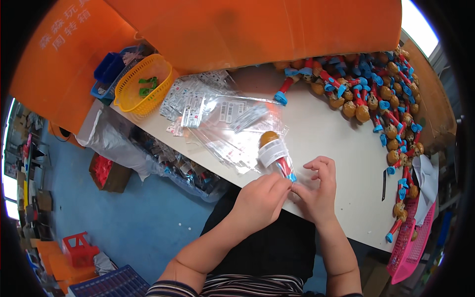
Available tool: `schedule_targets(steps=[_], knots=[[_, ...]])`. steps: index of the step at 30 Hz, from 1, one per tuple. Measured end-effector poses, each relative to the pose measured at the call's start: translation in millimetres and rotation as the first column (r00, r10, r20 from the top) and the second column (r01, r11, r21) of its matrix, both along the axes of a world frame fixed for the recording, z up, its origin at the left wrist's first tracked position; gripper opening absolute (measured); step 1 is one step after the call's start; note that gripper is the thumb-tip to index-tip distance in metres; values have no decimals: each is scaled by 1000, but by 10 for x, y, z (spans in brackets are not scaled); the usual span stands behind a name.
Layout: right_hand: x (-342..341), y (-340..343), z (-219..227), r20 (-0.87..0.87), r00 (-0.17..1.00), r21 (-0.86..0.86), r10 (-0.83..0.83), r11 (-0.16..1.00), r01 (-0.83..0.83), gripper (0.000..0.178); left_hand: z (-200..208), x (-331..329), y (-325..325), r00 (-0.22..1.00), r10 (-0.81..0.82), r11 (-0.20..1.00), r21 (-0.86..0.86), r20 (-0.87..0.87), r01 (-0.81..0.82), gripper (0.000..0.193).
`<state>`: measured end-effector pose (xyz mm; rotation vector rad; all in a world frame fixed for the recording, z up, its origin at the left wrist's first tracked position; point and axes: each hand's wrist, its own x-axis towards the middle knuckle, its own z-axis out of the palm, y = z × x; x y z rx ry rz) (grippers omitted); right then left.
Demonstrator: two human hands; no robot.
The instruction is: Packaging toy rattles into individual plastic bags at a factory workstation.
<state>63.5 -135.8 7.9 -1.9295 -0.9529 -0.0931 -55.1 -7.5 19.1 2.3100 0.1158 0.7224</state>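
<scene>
The lower end of a clear, thin plastic bag with a white printed band (273,153) is pinched between the fingertips of the left hand (261,199), while the right hand (319,192) is held close beside it, its thumb near the same spot and its other fingers curled up and apart; whether the film is touched by that thumb cannot be told. Inside the bag, above the fingertips and over the near edge of the white, smooth tabletop (326,138), lies a red toy with a round brown head and a blue end (283,166). The step in hand is judged to be the handling of the bag's end around the toy; a light, precise pinch seems called for, since such film creases and slips easily. Beyond, glossy flat clear bags with white printed labels (225,141) are spread loosely, overlapping and glaring. To their left, green pieces (147,87) are held in a yellow lattice-walled plastic basket (124,94). To the right, similar knobbly-headed toys (363,96) are heaped under a smooth orange panel (267,34).
</scene>
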Motion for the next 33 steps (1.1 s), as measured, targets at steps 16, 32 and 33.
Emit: schedule_targets(steps=[16,32,33], knots=[[-276,60,-186,-278,949,-48,147,985,-167,31,-50,-168,-8,999,-32,995,96,-37,36,18],[-276,-101,156,-935,345,-12,83,964,-266,22,-119,-445,-313,977,211,975,63,6,-211,20],[-287,-100,177,-939,335,-14,79,964,-267,22,-167,-439,-340,972,227,968,93,52,-231,22]])
